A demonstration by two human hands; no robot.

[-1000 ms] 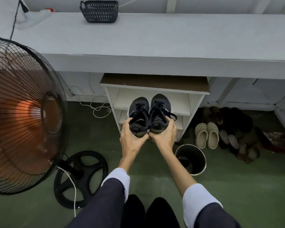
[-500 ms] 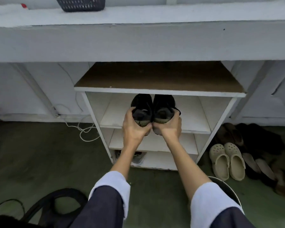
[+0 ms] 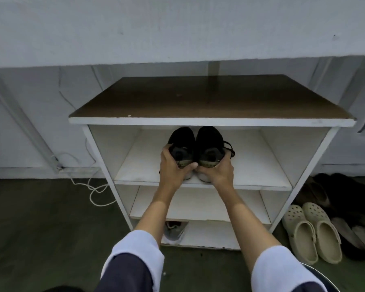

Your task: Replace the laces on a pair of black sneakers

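Observation:
Two black sneakers stand side by side on the top inner shelf (image 3: 251,165) of a white shoe rack, toes pointing inward. My left hand (image 3: 173,167) grips the heel of the left sneaker (image 3: 182,142). My right hand (image 3: 218,171) grips the heel of the right sneaker (image 3: 210,142). A black lace loop (image 3: 229,149) sticks out at the right sneaker's side. The heels sit at the shelf's front edge, partly covered by my fingers.
The rack has a brown top board (image 3: 209,98) close above the sneakers. A grey shoe (image 3: 174,230) lies on the bottom shelf. Cream clogs (image 3: 312,232) and dark shoes (image 3: 346,194) crowd the green floor at right. A white cord (image 3: 93,188) trails at left.
I have come closer to the rack and both hands have carried the sneakers forward onto the top inner shelf. The fan and basket have left the view.

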